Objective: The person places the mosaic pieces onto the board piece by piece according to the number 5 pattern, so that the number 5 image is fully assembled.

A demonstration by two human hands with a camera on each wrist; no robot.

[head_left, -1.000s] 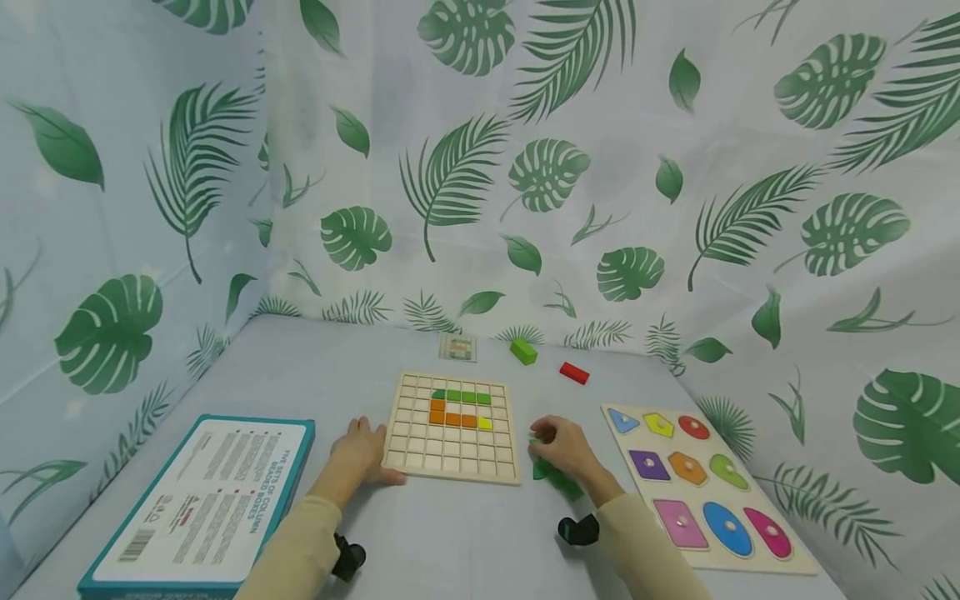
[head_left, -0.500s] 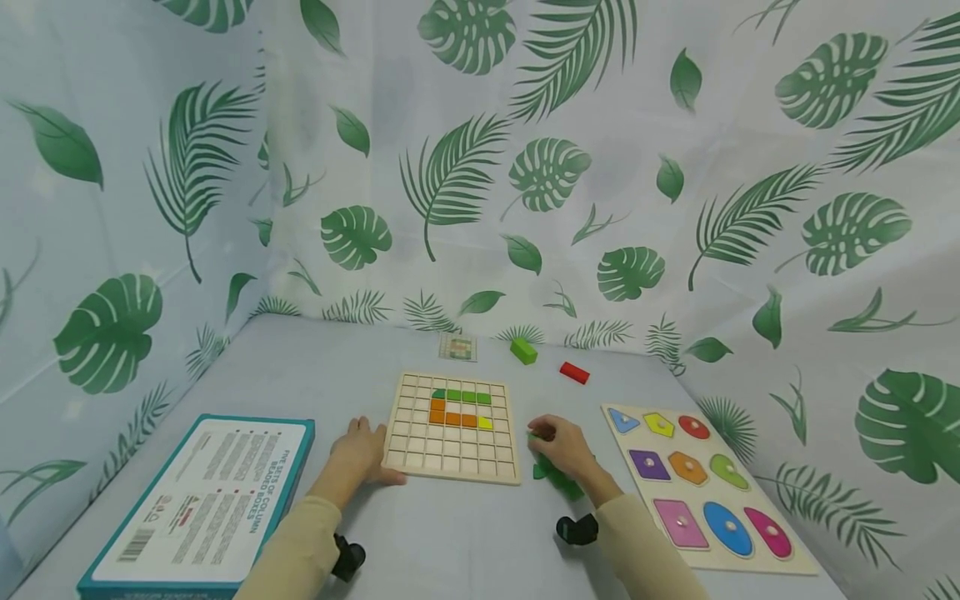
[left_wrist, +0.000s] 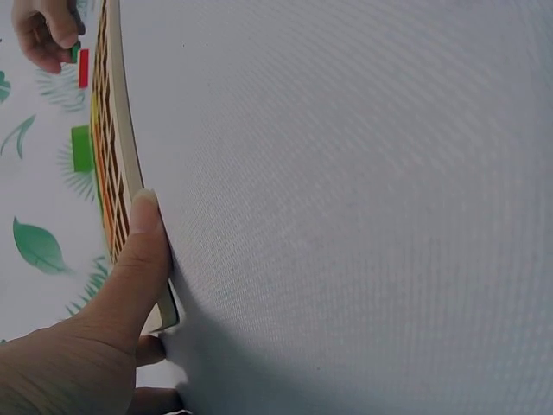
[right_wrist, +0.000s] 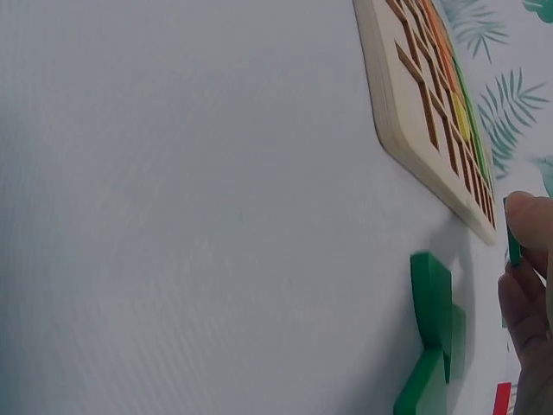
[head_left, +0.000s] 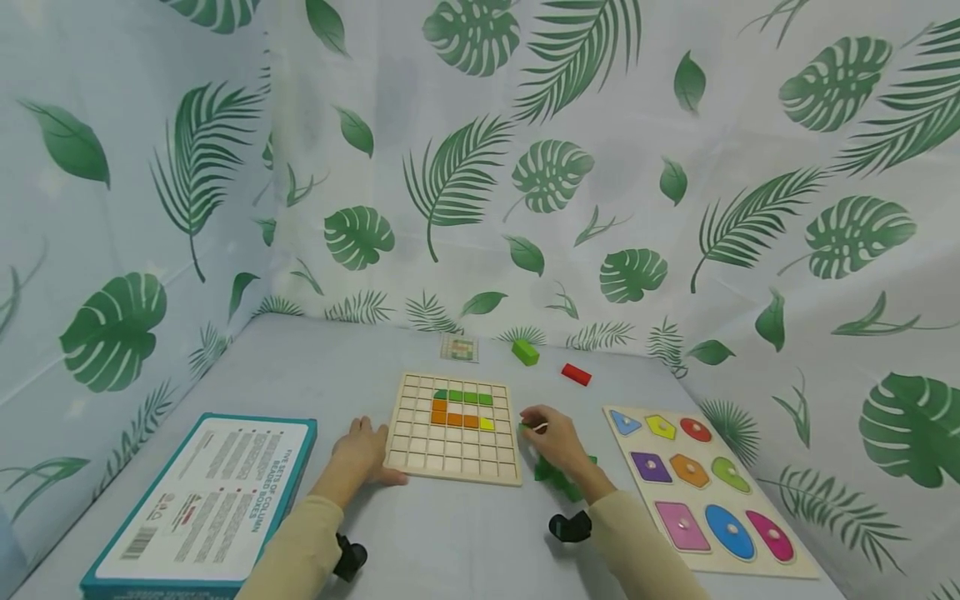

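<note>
R hand (head_left: 551, 440) sits just beside the right edge of the wooden grid board (head_left: 453, 429), fingers curled, pinching a small dark green piece (head_left: 527, 428) at the fingertips. In head view that piece is mostly covered by the fingers; only a sliver shows. R wrist view confirms a thin green edge (right_wrist: 513, 245) pinched at the fingertip, but the hand itself is cut off by the frame edge, so the piece's shape can't be made out. It's held a bit above the table, near the board's right edge, not in any cell.

More dark green pieces (head_left: 558, 477) lie on the table under/behind the R hand, partly hidden by wrist & sleeve; count unclear. R wrist view shows them overlapping (right_wrist: 436, 311), lower part cut off.

L hand (head_left: 362, 450) rests at the board's near left corner, thumb laid straight along the edge (clear in L wrist view (left_wrist: 121, 285)), the other fingers are mostly out of sight; looks like a relaxed steadying touch, not a clench.

Board holds a green row, orange pieces & one yellow cell in its upper middle. Farther back: light green block (head_left: 525, 352), red block (head_left: 576, 374), small pattern card (head_left: 459, 347), print too small to read. R side: shape puzzle board (head_left: 701, 483). L side: teal box (head_left: 202, 500), near corner cut off by frame.
</note>
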